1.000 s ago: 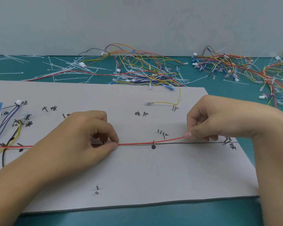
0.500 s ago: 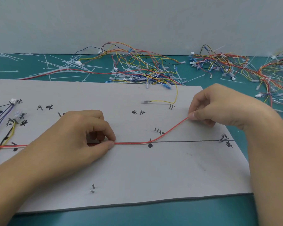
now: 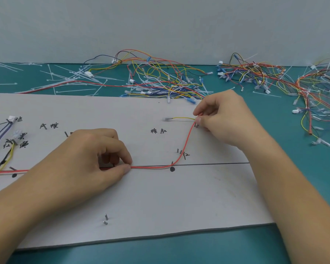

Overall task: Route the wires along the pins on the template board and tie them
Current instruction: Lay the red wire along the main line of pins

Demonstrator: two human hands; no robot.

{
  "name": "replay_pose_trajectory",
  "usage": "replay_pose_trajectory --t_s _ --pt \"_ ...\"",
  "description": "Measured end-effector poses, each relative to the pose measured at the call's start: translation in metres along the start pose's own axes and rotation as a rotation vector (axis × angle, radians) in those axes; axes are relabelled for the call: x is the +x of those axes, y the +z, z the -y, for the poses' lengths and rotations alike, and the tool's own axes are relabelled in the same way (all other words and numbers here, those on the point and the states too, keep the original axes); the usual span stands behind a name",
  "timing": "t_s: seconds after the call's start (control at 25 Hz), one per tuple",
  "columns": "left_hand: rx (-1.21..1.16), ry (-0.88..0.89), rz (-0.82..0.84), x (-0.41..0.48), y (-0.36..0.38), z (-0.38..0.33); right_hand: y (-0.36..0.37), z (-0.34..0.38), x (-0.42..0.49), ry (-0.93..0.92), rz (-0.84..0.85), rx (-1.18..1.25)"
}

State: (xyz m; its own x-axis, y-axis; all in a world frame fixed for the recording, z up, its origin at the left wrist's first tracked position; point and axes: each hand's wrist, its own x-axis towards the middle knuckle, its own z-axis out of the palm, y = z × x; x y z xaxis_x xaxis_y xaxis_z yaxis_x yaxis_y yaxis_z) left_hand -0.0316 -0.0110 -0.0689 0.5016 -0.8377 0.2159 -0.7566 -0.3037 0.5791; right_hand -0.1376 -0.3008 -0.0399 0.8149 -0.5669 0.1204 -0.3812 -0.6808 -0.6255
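Note:
A red wire (image 3: 156, 167) runs along the black line on the grey template board (image 3: 160, 202). It bends at a pin (image 3: 172, 162) and climbs to the upper right. My left hand (image 3: 95, 159) pinches the wire against the board near the middle. My right hand (image 3: 223, 119) pinches the wire's far end beside two small pins at the board's upper right. A yellow wire with a clear terminal (image 3: 181, 118) lies just left of my right fingertips. Blue, black and yellow wires (image 3: 2, 147) are laid on the board's left part.
Tangled wire bundles (image 3: 160, 80) lie on the green mat behind the board, with more wire bundles (image 3: 293, 86) at the right. Loose white cable ties (image 3: 65, 79) are scattered at the back left. Two short pins (image 3: 105, 219) stand near the board's front edge.
My right hand has carried the red wire's end up and back from the black line to the upper-right pins, bending the wire round the pin. My left hand has stayed in place.

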Motion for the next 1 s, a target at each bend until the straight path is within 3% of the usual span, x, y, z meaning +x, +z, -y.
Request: replay_pose_trajectory --t_s 0.32,0.64,0.84,1.0 --pt "-0.006 -0.008 0.010 0.000 -0.002 -0.003 0.004 -0.004 0.005 0.124 -0.026 0.010" --pt "-0.010 -0.028 0.014 -0.001 -0.002 -0.005 0.004 -0.011 0.009 0.091 0.002 -0.043" --pt "-0.012 -0.033 0.012 -0.001 -0.003 -0.008 0.002 -0.010 0.011 0.126 0.029 0.044" --pt "-0.037 -0.041 0.017 -0.001 -0.005 -0.010 0.005 0.004 0.023 0.092 0.076 -0.201"
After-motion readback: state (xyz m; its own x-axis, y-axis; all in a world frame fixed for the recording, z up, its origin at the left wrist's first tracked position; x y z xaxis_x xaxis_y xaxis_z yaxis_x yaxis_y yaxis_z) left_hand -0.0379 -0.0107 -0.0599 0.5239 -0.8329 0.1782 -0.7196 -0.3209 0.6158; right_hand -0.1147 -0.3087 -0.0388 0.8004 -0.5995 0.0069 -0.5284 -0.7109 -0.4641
